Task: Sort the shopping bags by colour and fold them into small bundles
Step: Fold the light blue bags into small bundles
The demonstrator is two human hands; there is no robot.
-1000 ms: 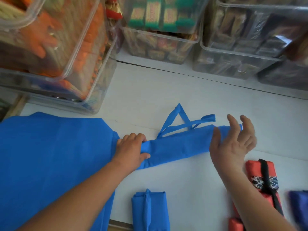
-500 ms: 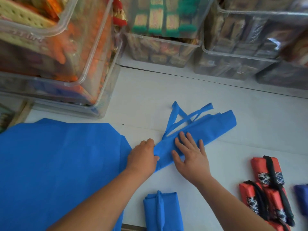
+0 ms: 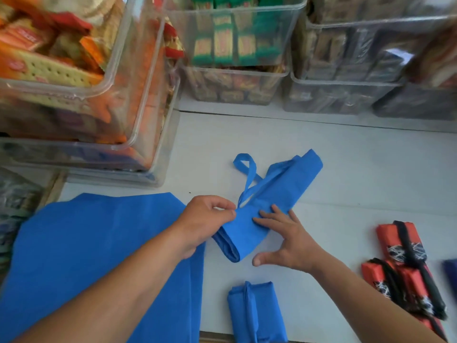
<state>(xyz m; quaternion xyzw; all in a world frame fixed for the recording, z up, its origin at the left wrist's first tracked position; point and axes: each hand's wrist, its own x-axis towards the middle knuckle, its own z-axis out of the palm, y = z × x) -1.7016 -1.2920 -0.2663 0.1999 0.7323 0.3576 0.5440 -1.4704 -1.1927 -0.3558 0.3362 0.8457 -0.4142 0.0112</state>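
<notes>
A blue shopping bag [image 3: 279, 191], folded into a long narrow strip, lies slanted on the white table [image 3: 358, 169] with its handles looping out at the far side. My left hand [image 3: 207, 219] pinches the strip's near end, which is turned over into a fold. My right hand [image 3: 284, 236] lies with spread, straight fingers pressing on the strip beside that fold. A finished blue bundle [image 3: 254, 315] sits near the front edge. A large flat blue bag [image 3: 99, 243] lies spread at the left, under my left forearm.
Red bundles with black straps [image 3: 400, 263] lie at the right, with a dark blue piece [image 3: 451, 271] at the frame edge. Clear plastic bins of packaged snacks [image 3: 235, 58] stand stacked along the back and the left.
The strip's near end has been folded over towards its middle. My right hand came down from above the strip's far end to press flat beside the fold.
</notes>
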